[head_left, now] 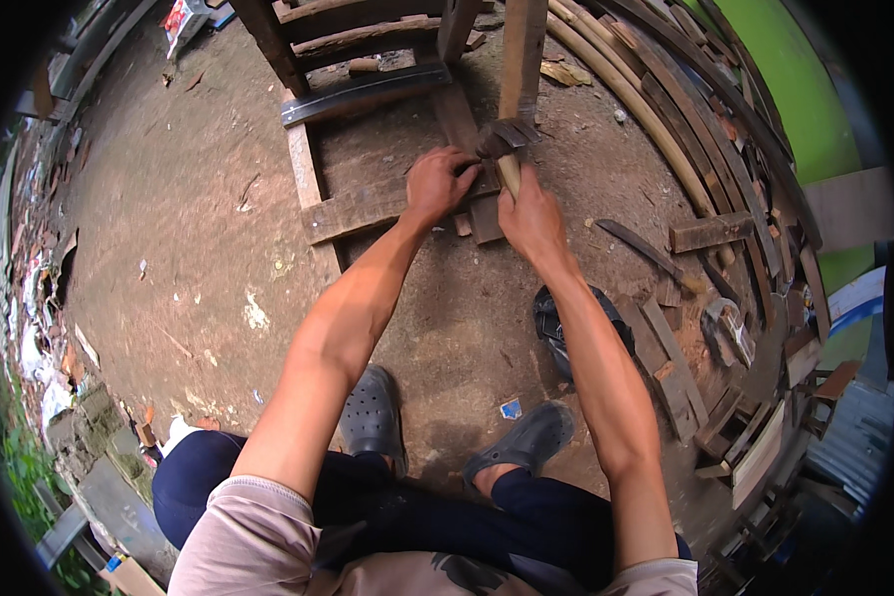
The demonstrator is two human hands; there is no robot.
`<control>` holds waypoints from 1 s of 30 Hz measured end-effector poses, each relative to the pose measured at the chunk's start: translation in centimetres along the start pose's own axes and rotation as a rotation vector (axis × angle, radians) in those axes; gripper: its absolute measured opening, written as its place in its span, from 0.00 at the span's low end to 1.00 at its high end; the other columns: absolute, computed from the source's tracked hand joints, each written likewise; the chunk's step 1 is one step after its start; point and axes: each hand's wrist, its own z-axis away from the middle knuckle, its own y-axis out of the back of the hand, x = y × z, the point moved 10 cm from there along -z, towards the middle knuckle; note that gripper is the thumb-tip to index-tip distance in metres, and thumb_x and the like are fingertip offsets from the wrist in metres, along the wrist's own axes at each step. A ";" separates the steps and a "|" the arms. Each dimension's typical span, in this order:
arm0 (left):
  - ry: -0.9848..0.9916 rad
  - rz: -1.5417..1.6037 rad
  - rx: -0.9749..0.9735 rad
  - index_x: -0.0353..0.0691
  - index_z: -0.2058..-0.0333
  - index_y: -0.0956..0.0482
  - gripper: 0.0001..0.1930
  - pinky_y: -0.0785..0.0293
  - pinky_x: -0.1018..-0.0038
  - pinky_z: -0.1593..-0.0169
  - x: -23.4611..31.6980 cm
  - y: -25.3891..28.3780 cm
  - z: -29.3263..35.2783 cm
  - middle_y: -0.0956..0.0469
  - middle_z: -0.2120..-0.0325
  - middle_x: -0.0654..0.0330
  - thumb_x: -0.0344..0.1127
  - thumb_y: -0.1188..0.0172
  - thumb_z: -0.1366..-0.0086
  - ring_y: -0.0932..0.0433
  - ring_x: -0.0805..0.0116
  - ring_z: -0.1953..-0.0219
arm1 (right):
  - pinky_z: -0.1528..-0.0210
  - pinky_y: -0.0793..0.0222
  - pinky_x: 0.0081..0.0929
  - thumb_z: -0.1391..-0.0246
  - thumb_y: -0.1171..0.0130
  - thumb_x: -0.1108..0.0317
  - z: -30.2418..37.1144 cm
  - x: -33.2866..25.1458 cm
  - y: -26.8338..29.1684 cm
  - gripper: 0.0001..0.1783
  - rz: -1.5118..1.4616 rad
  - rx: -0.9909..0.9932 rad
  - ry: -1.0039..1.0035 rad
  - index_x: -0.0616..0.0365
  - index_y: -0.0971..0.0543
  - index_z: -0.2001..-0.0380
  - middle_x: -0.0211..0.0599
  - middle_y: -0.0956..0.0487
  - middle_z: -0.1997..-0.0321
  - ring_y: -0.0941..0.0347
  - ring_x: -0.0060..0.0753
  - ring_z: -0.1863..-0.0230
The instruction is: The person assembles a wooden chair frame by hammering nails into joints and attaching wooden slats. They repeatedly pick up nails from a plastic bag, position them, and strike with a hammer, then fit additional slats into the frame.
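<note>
My right hand (pixel 533 217) is closed round the wooden handle of a hammer (pixel 508 169), whose dark metal head is over the right end of a wooden crosspiece (pixel 353 213). Close to that head, my left hand (pixel 437 185) rests on the same crosspiece with its fingers bent together. Whatever its fingertips pinch is too small to make out. The crosspiece belongs to a wooden frame lying on the ground, with a dark-edged slat (pixel 366 93) farther away. Beside the frame's right end stands an upright post (pixel 522 60). A short wood block (pixel 486 221) lies beneath the crosspiece's end.
A machete (pixel 648 253) lies right of my right hand, near a short plank (pixel 710 232). A black bag (pixel 551 333) sits partly under my right forearm. Long poles and boards (pixel 656 129) are stacked along the right. Wood scraps (pixel 670 368) lie nearer me.
</note>
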 end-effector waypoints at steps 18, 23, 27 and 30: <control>-0.002 -0.018 -0.003 0.44 0.62 0.13 0.12 0.26 0.63 0.54 0.3 0.1 0.0 0.18 0.64 0.58 0.43 0.35 0.41 0.21 0.54 0.58 | 0.61 0.27 0.58 0.43 0.46 0.66 0.7 -0.2 0.6 0.26 -0.036 0.109 0.047 0.67 0.37 0.44 0.65 0.20 0.68 0.22 0.69 0.64; 0.040 -0.030 -0.067 0.44 0.62 0.13 0.12 0.26 0.63 0.53 0.4 -0.2 0.1 0.18 0.63 0.58 0.42 0.35 0.41 0.22 0.53 0.57 | 0.59 0.27 0.58 0.43 0.45 0.65 0.4 0.0 0.0 0.27 -0.012 -0.007 -0.030 0.66 0.37 0.44 0.66 0.20 0.67 0.22 0.70 0.61; 0.024 0.060 -0.045 0.44 0.62 0.13 0.12 0.26 0.64 0.52 -0.1 0.7 0.1 0.17 0.61 0.58 0.44 0.37 0.40 0.21 0.55 0.55 | 0.59 0.28 0.59 0.43 0.45 0.64 0.3 0.5 -0.5 0.26 -0.012 0.032 0.016 0.65 0.36 0.44 0.66 0.20 0.67 0.23 0.70 0.62; 0.136 -0.040 -0.027 0.43 0.62 0.14 0.15 0.26 0.63 0.51 -2.6 2.9 0.1 0.17 0.63 0.55 0.48 0.41 0.36 0.20 0.52 0.55 | 0.60 0.28 0.60 0.41 0.46 0.64 0.4 1.4 -1.0 0.24 -0.057 0.031 0.051 0.64 0.36 0.45 0.67 0.21 0.69 0.23 0.72 0.63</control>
